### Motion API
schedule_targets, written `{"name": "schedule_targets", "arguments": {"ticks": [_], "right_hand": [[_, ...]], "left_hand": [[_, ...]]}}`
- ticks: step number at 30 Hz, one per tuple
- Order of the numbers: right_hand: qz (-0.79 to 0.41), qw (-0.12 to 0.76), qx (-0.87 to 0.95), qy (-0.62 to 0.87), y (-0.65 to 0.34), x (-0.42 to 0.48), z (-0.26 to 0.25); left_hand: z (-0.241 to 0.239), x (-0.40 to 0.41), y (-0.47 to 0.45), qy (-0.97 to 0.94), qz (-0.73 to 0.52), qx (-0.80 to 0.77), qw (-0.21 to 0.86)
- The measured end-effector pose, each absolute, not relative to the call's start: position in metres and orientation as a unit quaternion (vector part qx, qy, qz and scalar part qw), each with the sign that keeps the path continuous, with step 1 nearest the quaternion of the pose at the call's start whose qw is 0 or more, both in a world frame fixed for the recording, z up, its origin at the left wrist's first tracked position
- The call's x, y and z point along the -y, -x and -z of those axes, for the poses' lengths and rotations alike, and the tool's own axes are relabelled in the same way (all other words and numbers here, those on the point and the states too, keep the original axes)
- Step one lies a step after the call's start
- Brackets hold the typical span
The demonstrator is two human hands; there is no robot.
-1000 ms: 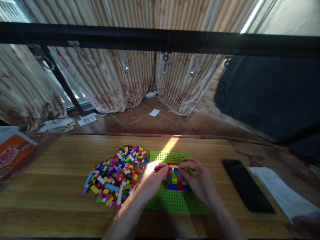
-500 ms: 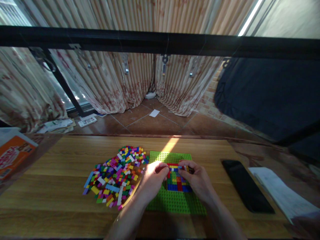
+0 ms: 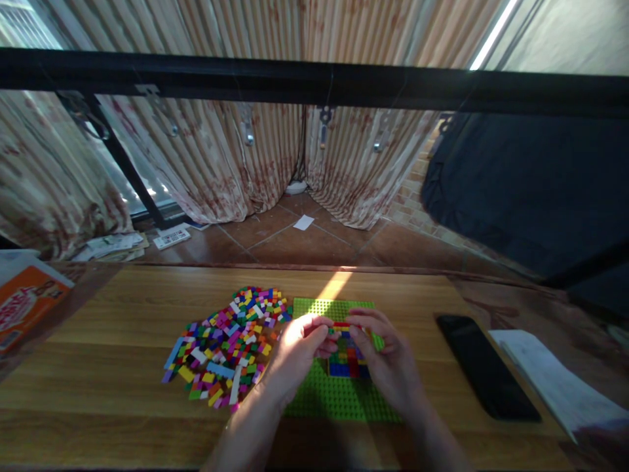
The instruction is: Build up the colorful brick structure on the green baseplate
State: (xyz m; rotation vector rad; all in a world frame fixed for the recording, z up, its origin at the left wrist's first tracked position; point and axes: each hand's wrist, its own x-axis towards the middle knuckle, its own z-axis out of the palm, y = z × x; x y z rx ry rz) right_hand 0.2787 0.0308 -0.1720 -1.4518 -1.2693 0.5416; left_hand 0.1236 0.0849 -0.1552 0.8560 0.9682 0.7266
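A green studded baseplate [image 3: 339, 403] lies on the table. On its middle sits a low build of coloured toy bricks [image 3: 344, 368], with blue, red, green and yellow pieces. My left hand [image 3: 297, 347] is over the left side of the build, thumb and forefinger pinched on a small brick, partly green [image 3: 331, 330]. Over the right side, my right hand [image 3: 388, 351] curls its fingers and thumb near the build's far edge. What lies between these fingertips is hidden and blurred. A red row [image 3: 341, 324] shows between both hands.
A pile of loose coloured bricks [image 3: 228, 347] spreads left of the baseplate. A black phone [image 3: 486, 367] and white paper [image 3: 555, 380] lie to the right. An orange-labelled tub [image 3: 29, 298] stands at far left. A dark metal bar [image 3: 314, 82] crosses beyond the table.
My right hand has lifted slightly and shifted over the build's right side, covering more of it. My left fingertips have moved a little right, and a small green piece now shows there.
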Motion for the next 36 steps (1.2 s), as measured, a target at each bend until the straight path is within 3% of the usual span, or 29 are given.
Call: {"name": "schedule_targets", "arguments": {"ticks": [5, 14, 23, 36], "right_hand": [[-0.166, 0.479, 0.61, 0.609, -0.267, -0.027, 0.169], [-0.137, 0.459, 0.625, 0.616, -0.264, -0.027, 0.168], [-0.206, 0.511, 0.591, 0.59, -0.261, -0.025, 0.166], [-0.176, 0.507, 0.589, 0.605, -0.269, -0.024, 0.165]], "left_hand": [[0.156, -0.086, -0.126, -0.412, -0.333, -0.418, 0.738], [0.158, -0.085, -0.126, -0.404, -0.335, -0.422, 0.739], [0.156, -0.082, -0.12, -0.362, -0.334, -0.33, 0.805], [0.154, -0.083, -0.123, -0.396, -0.333, -0.405, 0.754]]}}
